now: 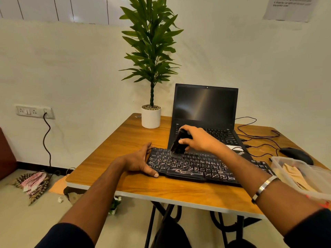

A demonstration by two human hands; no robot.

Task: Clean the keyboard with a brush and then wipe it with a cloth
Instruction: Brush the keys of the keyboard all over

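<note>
Keyboard, black plastic with pale-lettered keys (197, 165), lies long axis left-to-right on the wooden table (125, 140). Right hand (197, 138) clenches the black brush (177, 143), bristles touching its far-left rows; left hand (138, 161) braces the left end, fingers spread.

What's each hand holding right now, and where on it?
The right hand grips the brush by its upper handle, bristles down on the keyboard. The left hand steadies the keyboard's left end, not lifting it.

Readable text

"ZEBRONICS" printed white along front edge of flat black plastic keyboard (200, 166); white wall notice (291, 7) too blurred.
</note>
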